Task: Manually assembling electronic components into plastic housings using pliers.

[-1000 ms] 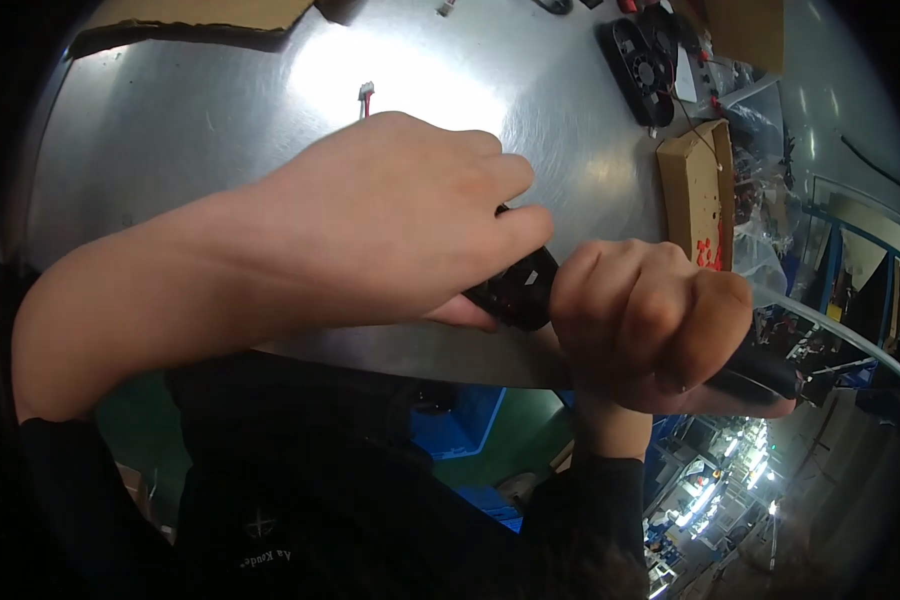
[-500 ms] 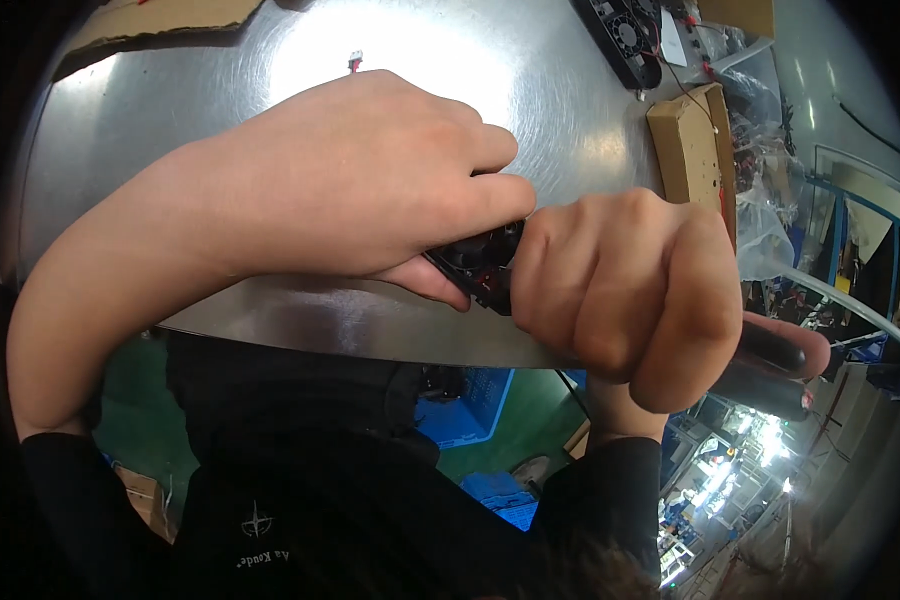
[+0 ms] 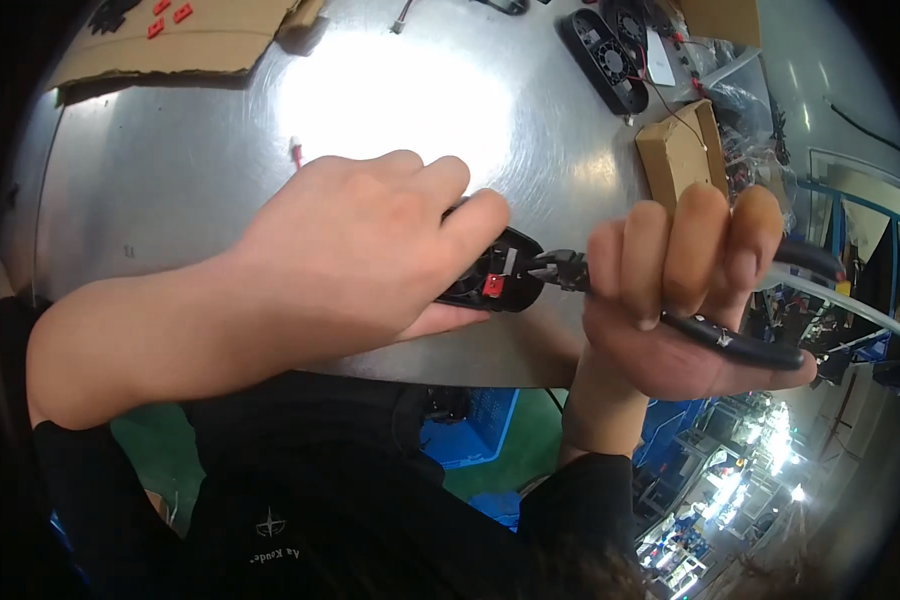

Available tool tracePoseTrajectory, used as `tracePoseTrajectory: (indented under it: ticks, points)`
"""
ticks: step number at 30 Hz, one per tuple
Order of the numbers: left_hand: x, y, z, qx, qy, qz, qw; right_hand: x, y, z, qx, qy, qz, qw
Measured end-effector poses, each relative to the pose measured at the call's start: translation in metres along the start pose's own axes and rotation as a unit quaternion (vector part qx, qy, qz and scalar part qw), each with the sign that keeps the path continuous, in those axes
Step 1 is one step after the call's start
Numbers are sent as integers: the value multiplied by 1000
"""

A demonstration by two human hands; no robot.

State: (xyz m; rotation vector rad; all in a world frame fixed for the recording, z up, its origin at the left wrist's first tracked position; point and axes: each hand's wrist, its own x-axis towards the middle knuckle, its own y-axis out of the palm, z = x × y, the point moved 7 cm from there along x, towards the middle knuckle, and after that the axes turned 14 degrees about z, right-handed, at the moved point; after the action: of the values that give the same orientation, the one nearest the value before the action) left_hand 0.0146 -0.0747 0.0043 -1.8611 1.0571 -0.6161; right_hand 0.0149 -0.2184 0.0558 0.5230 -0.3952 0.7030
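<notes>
My left hand (image 3: 370, 235) is closed round a black plastic housing (image 3: 528, 262) just above the metal table. Much of the housing is hidden under the palm and fingers. Its right end shows, with a small red part (image 3: 493, 286) and a pale strip inside. My right hand (image 3: 675, 290) grips black-handled pliers (image 3: 730, 342), palm turned partly up and fingers curled over the handles. The jaws point left, at the housing's right end; whether they touch it I cannot tell. A thin red lead (image 3: 296, 152) sticks out beyond my left hand.
Cardboard (image 3: 170, 45) with several red pieces (image 3: 182, 13) and black parts lies at the far left. Black fan housings (image 3: 607, 62) lie far right, near an open cardboard box (image 3: 670, 150) and clear plastic bags (image 3: 760, 125). A blue crate (image 3: 480, 430) stands below the table's near edge (image 3: 440, 383).
My right hand has turned and drawn back right, so the pliers' jaws now show apart from my left hand. My left hand has shifted slightly left and nearer, exposing the housing's end.
</notes>
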Motion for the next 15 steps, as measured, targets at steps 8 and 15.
tracePoseTrajectory:
  ticks: [8,15]
  points:
    - [-1,-5,-3,42,-33,-40,998,-5,4,-11,-48,52,-99,993]
    - [-2,-6,-3,50,-34,-43,997,-4,11,-19,-76,38,-119,989]
